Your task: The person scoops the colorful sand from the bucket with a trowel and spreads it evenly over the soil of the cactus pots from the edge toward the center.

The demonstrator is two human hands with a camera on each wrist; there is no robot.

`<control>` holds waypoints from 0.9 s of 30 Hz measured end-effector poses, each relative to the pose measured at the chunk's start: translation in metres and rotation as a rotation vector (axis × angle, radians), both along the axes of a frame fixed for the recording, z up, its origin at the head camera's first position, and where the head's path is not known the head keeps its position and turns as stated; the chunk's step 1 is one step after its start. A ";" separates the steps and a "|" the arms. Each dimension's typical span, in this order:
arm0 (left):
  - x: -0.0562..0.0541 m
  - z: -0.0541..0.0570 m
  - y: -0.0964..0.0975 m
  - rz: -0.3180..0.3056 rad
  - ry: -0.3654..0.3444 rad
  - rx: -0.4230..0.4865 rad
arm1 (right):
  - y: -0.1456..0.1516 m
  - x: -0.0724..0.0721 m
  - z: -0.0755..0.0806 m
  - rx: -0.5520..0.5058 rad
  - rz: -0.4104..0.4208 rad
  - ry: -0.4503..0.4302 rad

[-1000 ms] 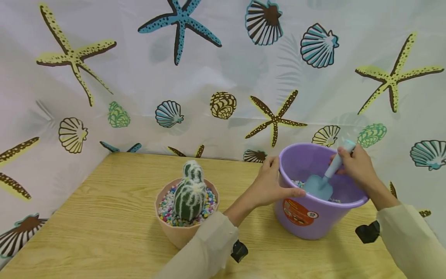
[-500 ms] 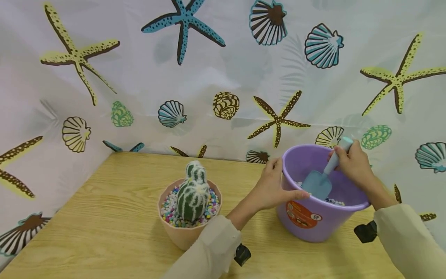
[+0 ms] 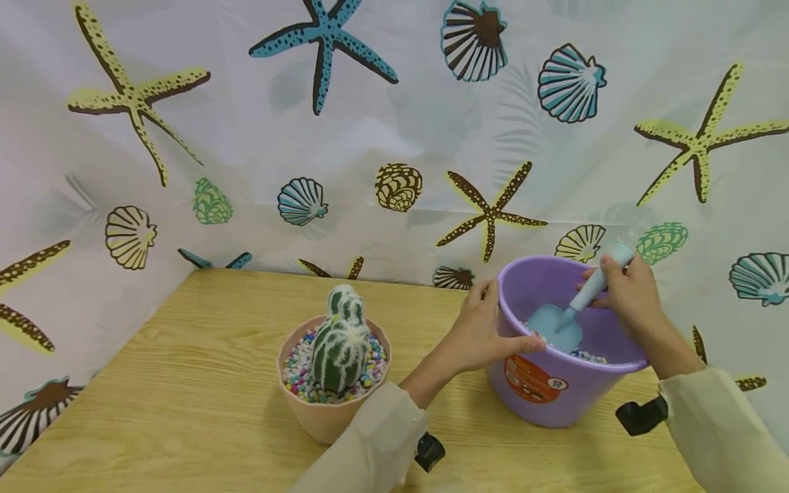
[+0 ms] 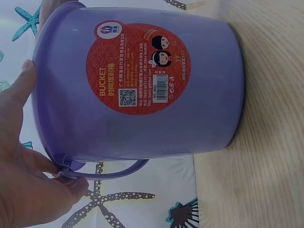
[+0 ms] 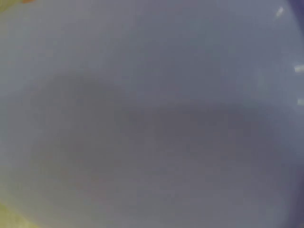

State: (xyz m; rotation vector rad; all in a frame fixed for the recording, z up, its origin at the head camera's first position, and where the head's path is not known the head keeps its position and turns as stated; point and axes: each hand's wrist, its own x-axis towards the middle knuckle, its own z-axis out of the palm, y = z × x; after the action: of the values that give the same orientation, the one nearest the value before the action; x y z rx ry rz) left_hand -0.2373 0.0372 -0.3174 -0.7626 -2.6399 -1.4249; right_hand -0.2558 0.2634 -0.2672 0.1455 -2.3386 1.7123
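A purple bucket (image 3: 555,390) with a red-orange label stands on the table at the right, a few small pebbles (image 3: 588,357) showing inside. My left hand (image 3: 474,335) grips its left rim, thumb along the front edge and fingers at the far side. In the left wrist view the bucket's handle (image 4: 114,175) hangs beside those fingers. My right hand (image 3: 631,291) holds a light blue hand shovel (image 3: 557,329) by its handle, the blade down inside the bucket. The bucket's wall (image 5: 152,71) fills the right wrist view, blurred, and the hand is hidden there.
Left of the bucket stands a peach flowerpot (image 3: 327,414) with a green cactus (image 3: 339,352) and colored pebbles. My left forearm passes in front of it. Behind the wooden table (image 3: 185,383) hangs a shell-and-starfish patterned cloth (image 3: 370,137).
The shovel's blade has shifted slightly left in the bucket toward the front rim, its handle tilting more to the right. My left hand keeps its grip on the rim.
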 end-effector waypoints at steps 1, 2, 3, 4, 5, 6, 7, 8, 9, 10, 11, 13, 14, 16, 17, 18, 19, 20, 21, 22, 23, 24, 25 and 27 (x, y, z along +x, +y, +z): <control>0.000 0.000 0.000 0.000 0.001 -0.004 | 0.001 0.000 -0.001 -0.058 0.014 -0.019; 0.000 -0.001 0.000 0.000 0.002 -0.007 | 0.002 0.000 -0.002 -0.110 0.026 -0.038; 0.000 -0.001 0.000 0.000 0.003 -0.010 | 0.003 -0.001 -0.002 -0.145 0.031 -0.057; 0.000 -0.001 -0.001 0.000 0.004 -0.011 | 0.004 -0.001 -0.003 -0.179 0.035 -0.077; 0.000 -0.001 -0.001 0.000 0.004 -0.013 | 0.004 -0.002 -0.003 -0.202 0.034 -0.097; 0.000 -0.001 -0.001 -0.001 0.007 -0.015 | 0.005 -0.003 -0.003 -0.224 0.030 -0.114; -0.001 -0.002 -0.001 -0.002 0.008 -0.017 | 0.006 -0.003 -0.003 -0.251 0.024 -0.131; -0.001 -0.002 -0.001 -0.004 0.010 -0.018 | 0.008 -0.004 -0.003 -0.275 0.015 -0.148; -0.001 -0.002 -0.001 -0.007 0.011 -0.019 | 0.009 -0.004 -0.002 -0.312 0.007 -0.167; -0.001 -0.002 -0.001 -0.009 0.011 -0.021 | 0.010 -0.005 -0.002 -0.343 -0.002 -0.186; -0.001 -0.002 -0.001 -0.010 0.012 -0.024 | 0.012 -0.005 -0.001 -0.370 -0.011 -0.202; -0.001 -0.002 -0.001 -0.008 0.015 -0.029 | 0.014 -0.005 0.000 -0.411 -0.018 -0.228; -0.001 -0.002 -0.001 -0.007 0.016 -0.030 | 0.015 -0.006 0.000 -0.424 -0.027 -0.242; -0.001 -0.002 -0.001 -0.005 0.014 -0.028 | 0.018 -0.006 0.002 -0.451 -0.042 -0.258; -0.001 -0.002 -0.001 -0.005 0.013 -0.028 | 0.020 -0.006 0.002 -0.477 -0.047 -0.261; -0.001 -0.002 0.000 -0.006 0.011 -0.028 | 0.021 -0.006 0.003 -0.503 -0.050 -0.263; -0.001 -0.002 0.000 -0.008 0.009 -0.027 | 0.023 -0.006 0.004 -0.528 -0.051 -0.263; -0.001 -0.002 0.000 -0.009 0.005 -0.027 | 0.025 -0.006 0.005 -0.557 -0.053 -0.262; -0.001 -0.001 0.000 -0.009 0.003 -0.026 | 0.027 -0.006 0.005 -0.578 -0.052 -0.258; -0.001 -0.001 0.000 -0.009 0.002 -0.026 | 0.029 -0.006 0.006 -0.591 -0.055 -0.255; -0.001 -0.001 0.000 -0.009 0.001 -0.025 | 0.030 -0.006 0.006 -0.605 -0.056 -0.251; -0.001 -0.001 0.000 -0.009 0.000 -0.023 | 0.032 -0.007 0.007 -0.614 -0.061 -0.251; -0.001 -0.001 0.000 -0.008 -0.002 -0.020 | 0.033 -0.007 0.007 -0.623 -0.067 -0.250; -0.001 -0.001 0.000 -0.007 -0.004 -0.014 | 0.034 -0.007 0.008 -0.649 -0.080 -0.257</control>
State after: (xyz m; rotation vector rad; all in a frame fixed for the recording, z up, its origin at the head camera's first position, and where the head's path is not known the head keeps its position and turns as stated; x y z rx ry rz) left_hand -0.2383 0.0371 -0.3188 -0.7718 -2.6553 -1.4125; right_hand -0.2631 0.2978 -0.2594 -0.2926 -1.7726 2.4538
